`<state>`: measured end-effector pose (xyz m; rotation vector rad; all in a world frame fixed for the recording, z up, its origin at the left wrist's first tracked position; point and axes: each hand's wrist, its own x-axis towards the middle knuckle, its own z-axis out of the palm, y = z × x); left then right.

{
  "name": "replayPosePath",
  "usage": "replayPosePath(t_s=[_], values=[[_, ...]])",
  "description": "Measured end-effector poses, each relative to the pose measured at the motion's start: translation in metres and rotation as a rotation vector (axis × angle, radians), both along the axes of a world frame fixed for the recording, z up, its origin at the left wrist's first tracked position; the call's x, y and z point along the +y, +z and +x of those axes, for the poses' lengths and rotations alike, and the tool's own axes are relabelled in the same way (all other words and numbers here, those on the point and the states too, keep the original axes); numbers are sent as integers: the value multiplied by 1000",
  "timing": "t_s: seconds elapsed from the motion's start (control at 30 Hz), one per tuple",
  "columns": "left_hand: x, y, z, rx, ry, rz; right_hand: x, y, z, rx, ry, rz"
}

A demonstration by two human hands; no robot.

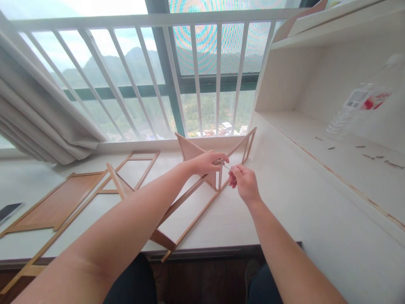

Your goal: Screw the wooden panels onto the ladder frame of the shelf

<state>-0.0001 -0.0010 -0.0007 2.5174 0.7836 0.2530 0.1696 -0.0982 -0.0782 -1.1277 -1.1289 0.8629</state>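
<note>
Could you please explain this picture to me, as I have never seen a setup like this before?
Certainly. There is no machine here: the two bare hands belong to a person wearing a camera on the head, so this one view looks forward and down over their own arms.

The right hand pinches a thin metal rod that points towards the left hand. The left hand is at an angled wooden frame; its exact grip is hard to make out.

On the white surface, to the left, lie more wooden pieces, including a panelled one. On the shelf to the right stands a clear plastic bottle.
</note>
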Motion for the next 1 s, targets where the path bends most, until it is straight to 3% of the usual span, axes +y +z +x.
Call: replayPosePath(t_s=[1.0], values=[[-1,2,0,24,14,-12,1,6,-2,490,137,-165]])
